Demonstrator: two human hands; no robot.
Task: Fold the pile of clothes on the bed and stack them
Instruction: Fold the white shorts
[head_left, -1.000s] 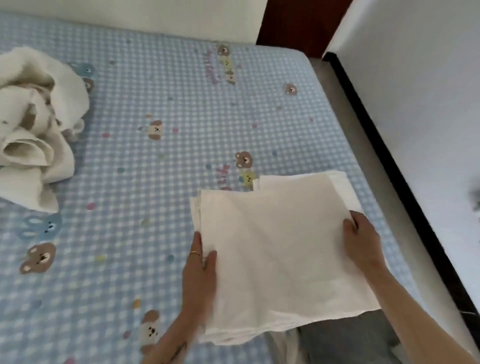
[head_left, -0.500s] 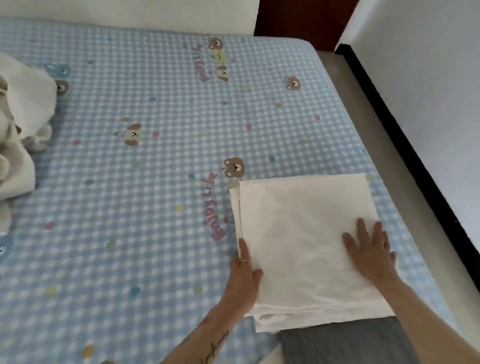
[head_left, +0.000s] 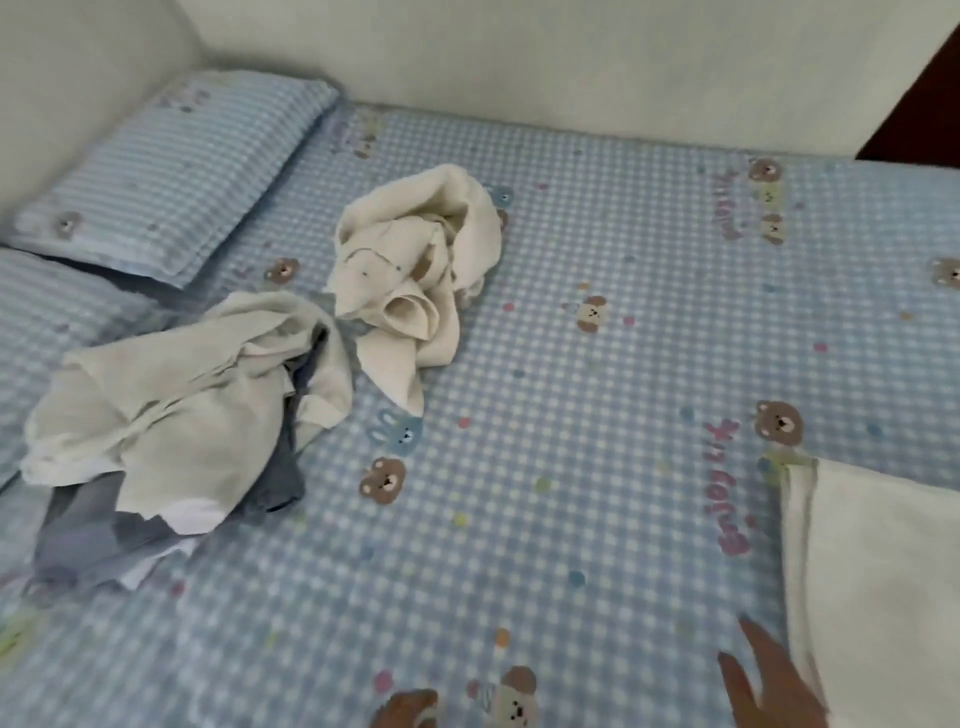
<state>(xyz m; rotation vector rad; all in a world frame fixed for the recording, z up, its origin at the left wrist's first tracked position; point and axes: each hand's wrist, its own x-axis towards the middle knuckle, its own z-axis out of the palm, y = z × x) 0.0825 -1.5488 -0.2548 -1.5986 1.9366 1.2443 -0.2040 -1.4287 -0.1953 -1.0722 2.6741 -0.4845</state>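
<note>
The clothes still to fold lie well apart from the person, over on the left part of the bed (head_left: 597, 364). There is a cream top (head_left: 421, 270) all bunched up in the middle, and just beside it, touching it, a messy pile (head_left: 171, 441) of cream, grey and white things near the pillows (head_left: 171, 166).

One white folded piece (head_left: 878, 571) lies flat at the right edge of the bed.

The right hand (head_left: 774, 686) is low in the picture, just beside the folded piece. Its fingers are straight and spread, and it holds nothing. The left hand (head_left: 405, 709) only peeks in at the bottom. I see a bit of it, so I cannot tell if it is wide or curled.

All these clothes look soft, light and floppy. They will sag and slide if you lift them by the middle. I think it is best to pinch the cream top at two corners or at the shoulders and shake it flat first. It may drag the pile with it, since they touch.

I cannot tell how many things are in the pile, or what each one is. The grey things are half hidden under the cream ones. The folded piece is cut off at the right side. The picture is a bit blurry too.
</note>
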